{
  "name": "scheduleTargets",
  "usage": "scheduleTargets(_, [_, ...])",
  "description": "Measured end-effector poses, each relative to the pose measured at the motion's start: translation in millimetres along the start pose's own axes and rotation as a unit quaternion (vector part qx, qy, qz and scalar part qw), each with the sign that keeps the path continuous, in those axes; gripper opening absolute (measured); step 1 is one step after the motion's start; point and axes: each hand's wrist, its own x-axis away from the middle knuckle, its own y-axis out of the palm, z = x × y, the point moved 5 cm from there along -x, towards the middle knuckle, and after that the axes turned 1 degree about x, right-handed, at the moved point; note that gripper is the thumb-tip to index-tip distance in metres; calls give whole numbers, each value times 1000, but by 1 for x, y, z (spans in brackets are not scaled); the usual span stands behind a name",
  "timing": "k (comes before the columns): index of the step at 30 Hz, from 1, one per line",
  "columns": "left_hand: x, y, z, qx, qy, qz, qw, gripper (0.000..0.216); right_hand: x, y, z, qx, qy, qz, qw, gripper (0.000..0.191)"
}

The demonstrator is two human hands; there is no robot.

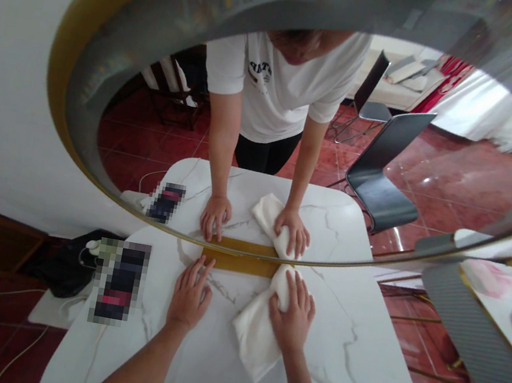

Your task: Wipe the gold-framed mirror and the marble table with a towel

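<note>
A large round mirror [312, 155] with a gold rim stands on a flat gold base [238, 263] on the white marble-patterned table [217, 356]. My left hand [191, 295] lies at the left end of the base, fingers stretched forward, their tips at its edge, with nothing held. A white cloth [257, 337] is bunched under my right hand [294, 310], whose fingers curve over it at the right end of the base. Part of the cloth spreads loosely on the table to the left of that hand. The mirror reflects both hands and the cloth.
A blurred-out phone-like object [121, 283] lies on the table's left side, with a cable [94, 348] running from it. A black bag [68, 261] sits beyond the left edge. A second table [492, 339] stands at the right. The reflection shows chairs [382, 174].
</note>
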Motion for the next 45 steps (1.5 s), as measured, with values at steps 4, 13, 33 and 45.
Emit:
scheduleTargets(4, [-1, -1, 1, 1, -1, 0, 1000, 61, -9, 3, 7, 5, 23, 12, 1000, 56])
scheduleTargets(13, [-1, -3, 2, -4, -4, -10, 1000, 62, -16, 5, 13, -4, 7, 7, 1000, 56])
scheduleTargets(33, [-1, -2, 3, -8, 2, -7, 1000, 62, 11, -1, -3, -1, 41, 9, 999, 59])
scheduleTargets(45, [-1, -2, 3, -1, -5, -14, 1000, 63, -8, 3, -3, -6, 43, 16, 999, 59])
